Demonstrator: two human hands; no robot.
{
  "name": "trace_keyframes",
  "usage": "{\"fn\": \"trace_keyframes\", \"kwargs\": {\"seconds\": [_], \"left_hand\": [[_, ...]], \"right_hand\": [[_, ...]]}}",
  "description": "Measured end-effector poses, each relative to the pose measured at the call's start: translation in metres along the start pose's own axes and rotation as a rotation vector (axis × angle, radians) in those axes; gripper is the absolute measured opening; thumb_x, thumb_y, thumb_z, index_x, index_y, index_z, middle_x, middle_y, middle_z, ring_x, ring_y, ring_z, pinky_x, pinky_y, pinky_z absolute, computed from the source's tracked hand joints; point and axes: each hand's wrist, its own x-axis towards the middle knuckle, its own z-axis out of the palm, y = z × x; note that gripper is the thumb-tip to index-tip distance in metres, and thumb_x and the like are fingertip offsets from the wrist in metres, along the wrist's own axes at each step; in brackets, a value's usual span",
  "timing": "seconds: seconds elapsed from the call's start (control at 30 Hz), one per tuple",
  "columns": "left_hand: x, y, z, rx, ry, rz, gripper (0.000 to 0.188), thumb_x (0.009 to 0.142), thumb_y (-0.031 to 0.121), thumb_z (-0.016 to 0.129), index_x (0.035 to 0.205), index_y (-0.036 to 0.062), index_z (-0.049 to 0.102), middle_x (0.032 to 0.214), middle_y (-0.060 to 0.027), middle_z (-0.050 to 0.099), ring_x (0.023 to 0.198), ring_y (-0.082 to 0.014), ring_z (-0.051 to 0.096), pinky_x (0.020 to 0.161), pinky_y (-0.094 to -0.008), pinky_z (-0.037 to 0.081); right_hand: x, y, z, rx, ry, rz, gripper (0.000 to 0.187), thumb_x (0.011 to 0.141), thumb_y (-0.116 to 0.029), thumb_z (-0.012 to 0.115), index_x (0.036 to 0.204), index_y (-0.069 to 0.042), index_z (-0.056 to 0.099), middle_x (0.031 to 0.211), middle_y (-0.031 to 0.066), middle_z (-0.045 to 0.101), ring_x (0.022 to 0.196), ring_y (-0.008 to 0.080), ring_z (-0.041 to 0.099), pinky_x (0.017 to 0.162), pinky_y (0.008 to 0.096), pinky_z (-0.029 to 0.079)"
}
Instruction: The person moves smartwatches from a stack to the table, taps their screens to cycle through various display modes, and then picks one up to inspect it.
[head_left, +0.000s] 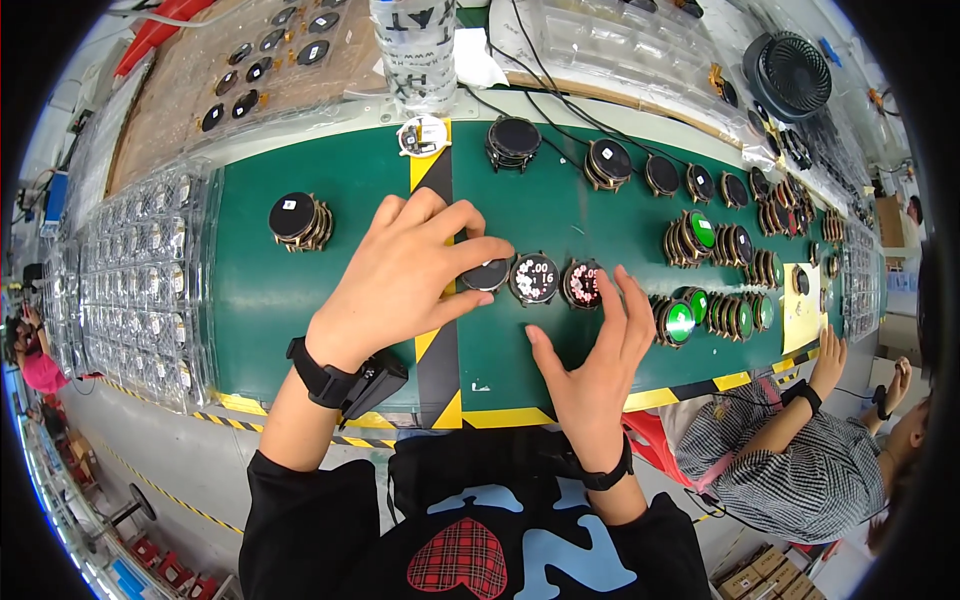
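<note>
My left hand [405, 275] pinches a dark-faced round watch case [485, 276] between thumb and fingers, at the yellow-and-black tape strip. Just right of it lies a watch case with a lit floral display [534, 279]. A second lit watch case with a reddish floral display [581, 284] sits beside that one. My right hand [597, 360] has thumb and fingers spread, its fingertips over or beside the right edge of this second lit case; whether they touch it I cannot tell. No straps show on these three cases.
A stack of watch cases [300, 221] stands left on the green mat [260, 320], beside clear plastic trays [140, 285]. More stacks, some with green screens [680, 322], fill the right. A wrapped cylinder [418, 60] and black cables [545, 75] are behind. A co-worker [790, 460] sits right.
</note>
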Motion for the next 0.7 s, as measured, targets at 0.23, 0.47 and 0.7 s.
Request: {"fn": "trace_keyframes", "kwargs": {"seconds": [0.23, 0.47, 0.7], "left_hand": [[0.001, -0.002, 0.000, -0.028, -0.055, -0.025, 0.051, 0.071, 0.030, 0.087, 0.118, 0.0196, 0.071, 0.106, 0.0022, 0.059, 0.099, -0.0217, 0.050, 0.088, -0.0363, 0.036], [-0.009, 0.000, -0.011, -0.088, 0.028, -0.098, 0.066, 0.069, 0.031, 0.087, 0.131, 0.0206, 0.066, 0.119, -0.0006, 0.057, 0.106, -0.0244, 0.050, 0.092, -0.0392, 0.038], [-0.041, 0.036, -0.024, 0.195, 0.118, -0.235, 0.064, 0.074, 0.033, 0.084, 0.134, 0.0214, 0.065, 0.125, -0.0034, 0.056, 0.109, -0.0274, 0.050, 0.094, -0.0427, 0.039]], "right_hand": [[-0.010, 0.008, -0.007, 0.005, -0.012, 0.010, 0.081, 0.077, -0.018, 0.085, 0.146, -0.004, 0.046, 0.152, 0.0185, 0.038, 0.140, 0.0402, 0.035, 0.115, 0.0515, 0.031], [0.004, 0.006, -0.007, -0.054, -0.078, -0.136, 0.066, 0.083, -0.016, 0.080, 0.143, -0.013, 0.055, 0.152, 0.0195, 0.038, 0.138, 0.0437, 0.036, 0.113, 0.0530, 0.034], [0.010, 0.003, -0.009, -0.097, -0.082, -0.122, 0.059, 0.084, -0.019, 0.078, 0.140, -0.017, 0.060, 0.146, 0.0173, 0.043, 0.135, 0.0437, 0.037, 0.112, 0.0543, 0.034]]}}
